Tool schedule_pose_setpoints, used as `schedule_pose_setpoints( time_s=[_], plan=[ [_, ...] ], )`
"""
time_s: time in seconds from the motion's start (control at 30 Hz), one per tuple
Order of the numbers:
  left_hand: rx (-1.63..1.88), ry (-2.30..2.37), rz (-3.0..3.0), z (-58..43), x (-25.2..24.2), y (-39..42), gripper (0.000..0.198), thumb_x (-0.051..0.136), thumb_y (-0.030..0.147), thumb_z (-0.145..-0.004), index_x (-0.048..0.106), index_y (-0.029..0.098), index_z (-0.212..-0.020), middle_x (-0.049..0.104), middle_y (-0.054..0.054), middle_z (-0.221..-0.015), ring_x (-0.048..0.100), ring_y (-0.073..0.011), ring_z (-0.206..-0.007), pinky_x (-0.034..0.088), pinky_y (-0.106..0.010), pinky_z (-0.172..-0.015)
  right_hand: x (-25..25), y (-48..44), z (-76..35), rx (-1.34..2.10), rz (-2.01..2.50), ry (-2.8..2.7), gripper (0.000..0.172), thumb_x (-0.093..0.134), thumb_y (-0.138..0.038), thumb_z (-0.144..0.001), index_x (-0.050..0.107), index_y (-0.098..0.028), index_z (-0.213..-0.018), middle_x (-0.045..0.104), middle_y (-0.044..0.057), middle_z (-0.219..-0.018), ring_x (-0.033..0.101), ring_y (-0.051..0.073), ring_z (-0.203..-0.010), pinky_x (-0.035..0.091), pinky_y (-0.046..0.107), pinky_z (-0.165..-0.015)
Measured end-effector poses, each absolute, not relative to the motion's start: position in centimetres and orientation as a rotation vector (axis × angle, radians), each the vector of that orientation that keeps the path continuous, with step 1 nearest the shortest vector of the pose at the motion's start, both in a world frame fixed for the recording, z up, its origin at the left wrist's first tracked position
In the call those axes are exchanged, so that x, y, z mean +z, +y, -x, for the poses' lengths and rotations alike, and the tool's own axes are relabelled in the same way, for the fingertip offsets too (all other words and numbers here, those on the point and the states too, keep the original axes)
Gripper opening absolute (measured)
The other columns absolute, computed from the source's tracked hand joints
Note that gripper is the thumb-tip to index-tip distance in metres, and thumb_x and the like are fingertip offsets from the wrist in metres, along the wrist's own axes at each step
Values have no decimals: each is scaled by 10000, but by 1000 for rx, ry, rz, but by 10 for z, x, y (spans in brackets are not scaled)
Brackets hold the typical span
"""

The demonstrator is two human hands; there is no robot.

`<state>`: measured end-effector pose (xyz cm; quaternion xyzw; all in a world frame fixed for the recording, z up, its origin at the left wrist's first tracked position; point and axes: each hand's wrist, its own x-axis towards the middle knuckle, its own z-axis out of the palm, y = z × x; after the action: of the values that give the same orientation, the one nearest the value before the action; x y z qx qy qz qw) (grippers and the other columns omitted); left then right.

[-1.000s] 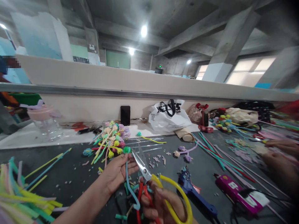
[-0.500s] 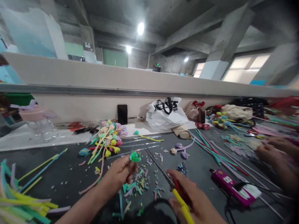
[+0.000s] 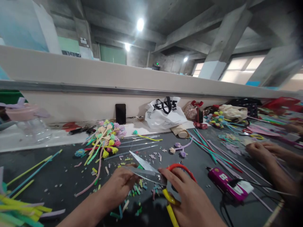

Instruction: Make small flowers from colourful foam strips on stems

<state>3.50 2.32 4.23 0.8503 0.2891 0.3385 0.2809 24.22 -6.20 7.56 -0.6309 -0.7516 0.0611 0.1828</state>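
My right hand [image 3: 191,201] grips a pair of scissors [image 3: 151,173] with red and yellow handles. Their blades are spread apart and point left, toward my left hand [image 3: 118,186]. My left hand lies low over the dark table [image 3: 59,176], fingers pinched together just under the blade tips. What it pinches is hidden behind the blades. Short cut pipe-cleaner scraps [image 3: 139,189] in green, pink and blue lie scattered beneath both hands.
A heap of pipe-cleaner flowers [image 3: 107,140] lies ahead, long stems [image 3: 21,209] at the left edge. A magenta glue gun [image 3: 224,184] with a cable sits right. Another person's hands [image 3: 260,151] work at far right. A white bag [image 3: 165,113], phone [image 3: 120,114] and jar [image 3: 26,121] stand by the wall.
My right hand has raised the scissors and spread the blades toward my left hand. My left hand, which held up a green flower head, has dropped lower behind the blades.
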Motion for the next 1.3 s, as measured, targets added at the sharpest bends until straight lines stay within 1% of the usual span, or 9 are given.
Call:
schedule_pose_setpoints(
  time_s=[0.4, 0.57, 0.63, 0.77, 0.97, 1.03, 1.13, 1.2, 1.3],
  plan=[
    [770, 786, -2271, -35, 35, 23, 282, 369, 208, -848, 589, 167, -677, 594, -37, -734, 522, -134, -641, 401, -228, -604, 69, -59, -244, 241, 1705, -2190, 540, 517, -108, -656, 486, -282, -1167, 534, 76, -1067, 559, 216, -885, 474, 353, -756],
    [764, 756, -2245, -36, 33, 24, 268, 408, 212, -834, 538, 175, -603, 541, -8, -640, 481, -126, -621, 372, -231, -621, 54, -57, -247, 285, 1619, -2167, 512, 485, -78, -667, 518, -252, -1147, 595, 73, -1047, 575, 217, -934, 485, 317, -767],
    [774, 758, -2092, -37, 34, 25, 297, 427, 270, -838, 504, 169, -569, 497, 6, -597, 443, -108, -563, 349, -219, -561, 49, -53, -248, 317, 1597, -2076, 493, 485, -91, -682, 515, -231, -1153, 616, 68, -1035, 582, 204, -946, 481, 288, -789],
    [738, 725, -1398, -38, 38, 26, 330, 443, 458, -825, 495, 163, -685, 457, 41, -565, 295, -41, -381, 205, -180, -377, 44, -41, -247, 293, 1741, -1822, 449, 456, -170, -759, 459, -209, -1206, 660, 28, -808, 631, 174, -685, 506, 266, -648],
    [801, 597, -1030, -35, 36, 31, 302, 552, 430, -779, 502, 145, -694, 495, 24, -589, 314, -25, -403, 187, -144, -356, 43, -30, -231, 363, 1911, -1933, 583, 529, -167, -712, 403, -149, -1281, 580, 152, -1172, 562, 264, -1053, 444, 357, -838],
    [807, 595, -1039, -35, 31, 34, 300, 538, 433, -789, 495, 148, -703, 495, 29, -589, 306, -20, -386, 184, -149, -353, 47, -27, -223, 373, 1963, -2038, 619, 544, -185, -720, 375, -162, -1315, 627, 160, -1079, 597, 286, -981, 456, 375, -778],
    [814, 661, -1132, -36, 24, 39, 303, 508, 454, -793, 475, 160, -728, 491, 40, -588, 298, -17, -353, 179, -161, -348, 58, -18, -215, 352, 1994, -2060, 501, 528, -212, -758, 469, -208, -1255, 671, 135, -900, 631, 288, -840, 449, 383, -706],
    [785, 752, -1261, -38, 21, 41, 301, 456, 465, -808, 454, 173, -736, 461, 56, -560, 298, -29, -338, 192, -171, -347, 63, -8, -211, 481, 1826, -1932, 517, 546, -233, -758, 442, -228, -1265, 638, 120, -983, 621, 235, -802, 447, 345, -697],
    [776, 873, -1653, -39, 19, 41, 259, 396, 403, -834, 429, 192, -687, 437, 51, -549, 381, -77, -404, 283, -200, -406, 60, 8, -205, 917, 1418, -1700, 690, 639, -274, -694, 327, -248, -1308, 516, 99, -1159, 568, 124, -681, 447, 256, -616]
  ],
)
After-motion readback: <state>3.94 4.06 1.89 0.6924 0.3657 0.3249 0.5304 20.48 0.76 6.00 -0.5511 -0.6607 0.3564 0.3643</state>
